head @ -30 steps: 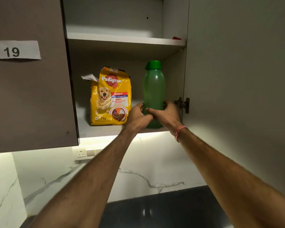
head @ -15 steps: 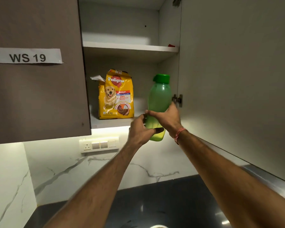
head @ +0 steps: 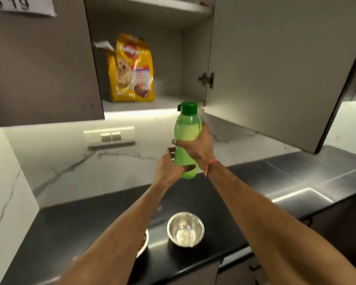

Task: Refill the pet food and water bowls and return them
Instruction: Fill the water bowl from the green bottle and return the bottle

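Note:
A green water bottle (head: 187, 128) with a dark green cap is held upright in the air below the open cupboard. My right hand (head: 195, 146) wraps its middle and my left hand (head: 171, 168) grips its lower part. On the black counter below stands a steel bowl (head: 185, 228), empty and shiny inside. A second steel bowl (head: 143, 242) lies left of it, mostly hidden under my left forearm, with something dark inside. A yellow dog food bag (head: 132, 68) stands on the cupboard's lower shelf.
The cupboard door (head: 275, 68) hangs open to the right, above the counter. A switch plate (head: 110, 137) sits on the marble wall. The black counter (head: 80, 223) runs left to right, with a steel surface (head: 317, 177) at the right.
The bottle has come off the shelf and moved down and out of the cupboard, both hands on it. The view has tilted down, so the bowls on the counter now show.

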